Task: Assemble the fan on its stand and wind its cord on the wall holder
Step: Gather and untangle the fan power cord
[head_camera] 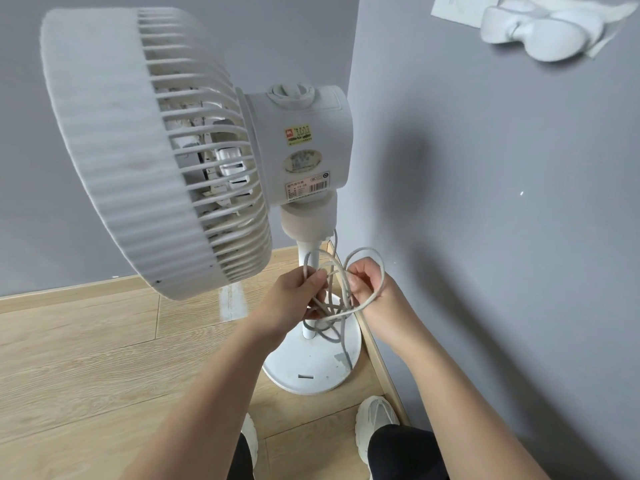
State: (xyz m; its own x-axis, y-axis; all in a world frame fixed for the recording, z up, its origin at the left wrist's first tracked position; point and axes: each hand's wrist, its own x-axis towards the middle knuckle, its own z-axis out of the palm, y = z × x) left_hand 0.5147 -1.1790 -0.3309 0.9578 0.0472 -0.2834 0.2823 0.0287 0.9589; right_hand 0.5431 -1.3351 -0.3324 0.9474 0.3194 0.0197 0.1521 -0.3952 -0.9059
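Fan [156, 147] sits on its stand [311, 362], left. Left hand [298, 292] & right hand [369, 287], near each other, both clamped on tangled cord [341, 311]. Untangle into 1 loop first; wall holder [540, 32] waits far right, bare.

Both forearms reaching forward, left hand [300, 295] fingers curled; right hand [370, 289] closed, close together

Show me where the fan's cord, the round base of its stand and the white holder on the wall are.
cord [367, 308]: head view, on the loop below the right hand.
base [311, 372]: head view, on its bare white top near the front slot.
wall holder [540, 36]: head view, on its rounded right lobe.
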